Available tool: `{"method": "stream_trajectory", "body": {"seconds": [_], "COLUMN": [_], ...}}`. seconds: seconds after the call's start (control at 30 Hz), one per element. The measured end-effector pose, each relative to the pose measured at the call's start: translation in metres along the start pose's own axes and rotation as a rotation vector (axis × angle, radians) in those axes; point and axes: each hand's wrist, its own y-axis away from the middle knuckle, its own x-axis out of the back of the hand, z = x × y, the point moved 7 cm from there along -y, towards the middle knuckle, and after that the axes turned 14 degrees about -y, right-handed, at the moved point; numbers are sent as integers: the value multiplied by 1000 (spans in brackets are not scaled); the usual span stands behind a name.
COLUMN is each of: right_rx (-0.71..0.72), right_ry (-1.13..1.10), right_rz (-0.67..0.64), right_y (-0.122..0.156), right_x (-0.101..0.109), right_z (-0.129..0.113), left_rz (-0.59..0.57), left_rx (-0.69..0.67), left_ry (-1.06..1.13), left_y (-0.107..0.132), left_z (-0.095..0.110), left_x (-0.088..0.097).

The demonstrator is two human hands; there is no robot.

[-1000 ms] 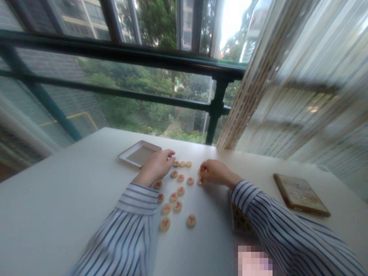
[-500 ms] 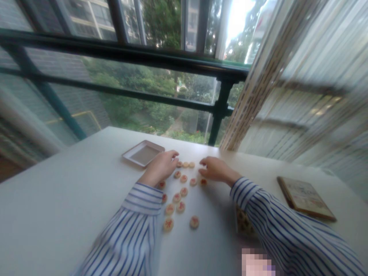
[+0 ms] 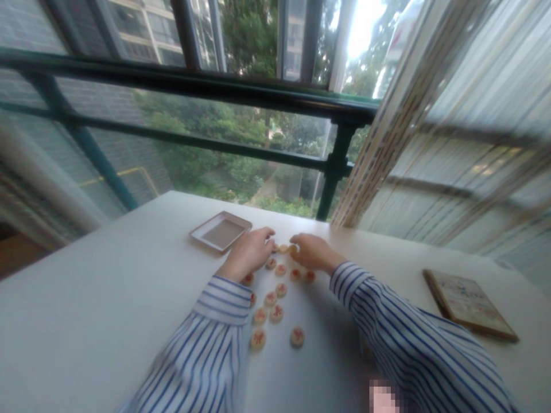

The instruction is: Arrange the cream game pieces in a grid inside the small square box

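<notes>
Head view: has brought the right hand (image 3: pixel 316 252) leftward from the red-marked disc (image 3: pixel 310 277) to the pale discs (image 3: pixel 283 249) on the bench (image 3: pixel 150 275), now flanking these with the left hand (image 3: pixel 249 252) loosely open, cannot tell whether gripping with the right.

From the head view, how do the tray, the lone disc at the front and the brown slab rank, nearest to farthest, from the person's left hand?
From the left hand:
1. tray: right beside it, on its left.
2. lone disc: nearer the camera, to its right.
3. brown slab: far over on the right.
</notes>
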Motion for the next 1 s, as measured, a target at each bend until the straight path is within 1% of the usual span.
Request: {"method": "stream_trajectory", "body": {"seconds": [0.2,0.47,0.57,0.7,0.87,1.0], "right_rx": [-4,-27,-32,-42,-103,-171], "right_ry": [-43,-191,-321,-555,-825,-938], "right_rz": [7,38,52,71,41,10], "right_y": [1,4,6,8,15,22], "right_x": [0,12,16,21,26,31], "right_z": [1,8,9,10,10,9], "left_rz": [7,28,37,77,123,123], "left_rx": [-16,8,21,-7,-33,-30], "left_ry": [7,18,27,37,69,92], "left_y": [1,0,-1,-1,-1,0], "left_z": [2,3,2,3,5,7], "left_x": [2,6,8,11,14,17]}}
